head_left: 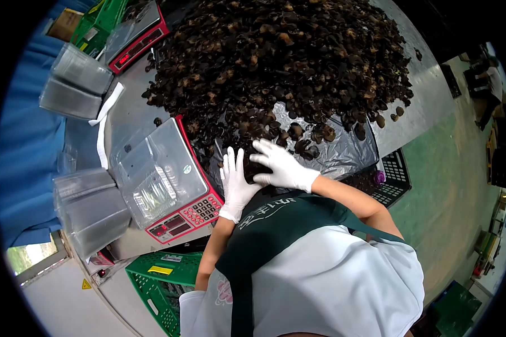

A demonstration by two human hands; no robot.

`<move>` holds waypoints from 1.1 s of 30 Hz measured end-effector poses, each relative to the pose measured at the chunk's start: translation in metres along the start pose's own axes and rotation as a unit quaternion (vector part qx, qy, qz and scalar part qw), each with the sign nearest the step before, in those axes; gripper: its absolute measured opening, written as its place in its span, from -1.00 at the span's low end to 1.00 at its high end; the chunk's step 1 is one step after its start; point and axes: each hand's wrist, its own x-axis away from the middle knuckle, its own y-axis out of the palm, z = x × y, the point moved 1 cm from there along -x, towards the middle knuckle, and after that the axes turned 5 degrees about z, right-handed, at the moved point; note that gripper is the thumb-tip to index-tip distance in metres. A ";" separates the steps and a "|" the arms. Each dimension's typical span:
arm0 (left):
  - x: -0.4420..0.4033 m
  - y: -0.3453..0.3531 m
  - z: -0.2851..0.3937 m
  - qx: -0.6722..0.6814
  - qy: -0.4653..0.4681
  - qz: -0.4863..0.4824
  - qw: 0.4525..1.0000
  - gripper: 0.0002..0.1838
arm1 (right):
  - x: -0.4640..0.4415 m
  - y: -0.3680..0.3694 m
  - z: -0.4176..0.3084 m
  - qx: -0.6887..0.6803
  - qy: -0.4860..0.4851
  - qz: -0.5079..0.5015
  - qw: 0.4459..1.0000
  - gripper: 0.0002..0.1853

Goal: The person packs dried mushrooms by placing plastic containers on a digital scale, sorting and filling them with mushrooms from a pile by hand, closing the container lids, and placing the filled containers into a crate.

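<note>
My left hand point(237, 182), in a white glove, is at the near edge of the dark mushroom-like pieces point(287, 56), beside the red scale point(194, 208). Its fingers point away from me and are apart, with nothing held. To its right, my right hand point(281, 165), also gloved in white, reaches leftward over the black plastic sheet point(348, 149). Its fingers are spread at the near edge of the pieces, and I see nothing in them. A clear plastic tray point(154, 194) lies on the scale's platform.
Stacked clear containers point(90, 210) stand left of the scale, with more stacks point(76, 84) farther back. A second red scale point(138, 48) is at the back left. Green crate point(146, 286) sits below the table; black crate point(396, 177) is at right. A person point(492, 90) stands far right.
</note>
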 end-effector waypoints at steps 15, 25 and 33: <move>-0.018 -0.004 0.018 0.019 0.013 0.025 0.999 0.30 | 0.031 -0.028 0.017 0.177 0.224 -0.022 0.958 0.22; -0.042 -0.004 -0.004 0.279 0.025 0.025 0.960 0.16 | -0.032 -0.013 0.023 0.006 0.182 -0.080 0.980 0.04; -0.035 -0.016 0.001 0.592 -0.052 -0.047 0.803 -0.22 | -0.049 -0.036 0.009 -0.164 0.125 -0.061 0.977 -0.38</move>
